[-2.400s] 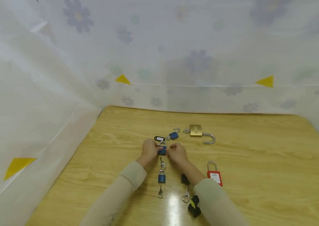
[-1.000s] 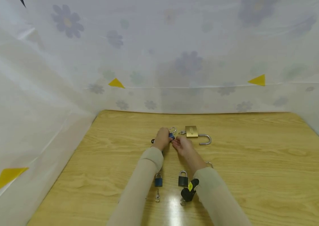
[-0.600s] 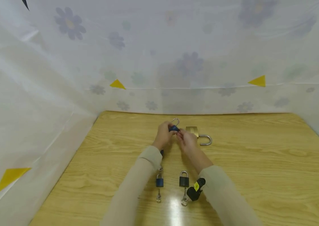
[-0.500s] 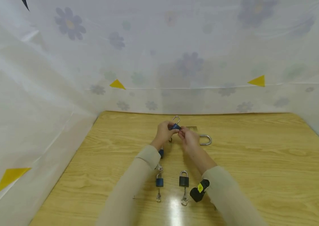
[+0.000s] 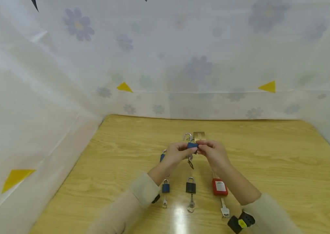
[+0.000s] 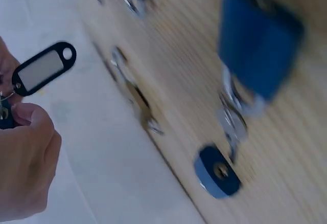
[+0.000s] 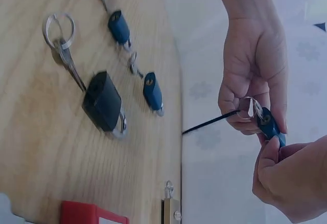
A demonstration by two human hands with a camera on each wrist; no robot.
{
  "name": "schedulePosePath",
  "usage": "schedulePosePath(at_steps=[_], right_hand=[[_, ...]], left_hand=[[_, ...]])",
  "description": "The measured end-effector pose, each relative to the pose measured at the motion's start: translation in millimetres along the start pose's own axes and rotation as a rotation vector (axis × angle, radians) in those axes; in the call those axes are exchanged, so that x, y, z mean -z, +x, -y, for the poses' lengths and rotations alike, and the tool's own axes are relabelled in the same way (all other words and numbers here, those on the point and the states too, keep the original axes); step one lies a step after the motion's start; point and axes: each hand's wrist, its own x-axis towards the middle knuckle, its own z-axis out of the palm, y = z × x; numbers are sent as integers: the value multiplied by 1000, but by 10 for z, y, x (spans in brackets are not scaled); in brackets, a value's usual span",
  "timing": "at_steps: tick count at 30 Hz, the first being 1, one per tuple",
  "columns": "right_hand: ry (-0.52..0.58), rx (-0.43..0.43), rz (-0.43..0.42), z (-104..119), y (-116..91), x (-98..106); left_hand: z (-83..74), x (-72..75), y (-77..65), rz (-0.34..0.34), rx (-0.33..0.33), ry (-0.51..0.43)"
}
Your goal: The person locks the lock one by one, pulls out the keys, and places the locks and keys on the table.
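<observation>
The left hand (image 5: 176,155) and the right hand (image 5: 215,153) are extended forward, fingers bent; by both, the blue padlock (image 5: 192,145) is pinched in the air, beyond the black padlock (image 5: 191,188). From the latter its open shackle (image 5: 187,133) is directed away, long axis leaning slightly left. Compared with half a second ago, it is brought nearer.

This is looking like a curtained booth, the kind of room around it being impossible to tell: pale flowered sheeting (image 5: 159,65) is hanging directly behind the wood-grain table (image 5: 270,156), plainer sheeting (image 5: 21,113) is enclosing its left side, and yellow triangles (image 5: 125,87) are showing behind it and to its left.
</observation>
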Motion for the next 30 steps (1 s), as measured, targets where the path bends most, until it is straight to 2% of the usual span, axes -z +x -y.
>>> schedulePosePath(at_steps=[4,7,10,12,15,18,22,26,30], right_hand=[[-34,-16,10,23,-207,23],[-56,-9,21,31,-337,13],[-97,2,35,12,-445,3],[-121,7,32,-10,-501,-1],[-148,2,16,-51,-571,5],[-128,3,5,-87,-622,4],[-120,2,6,-96,-656,7],[-212,99,-12,-32,-653,7],[-338,291,-4,69,-620,-10]], left_hand=[[38,-78,-231,17,-2,-103],[62,-95,-374,-11,-10,-162],[86,-99,-485,-39,-5,-180],[97,-107,-542,-39,1,-193],[115,-126,-605,4,-7,-267],[126,-142,-652,47,-17,-335],[142,-150,-692,63,-20,-347],[152,-165,-716,68,-19,-345],[161,-194,-739,91,-17,-325]])
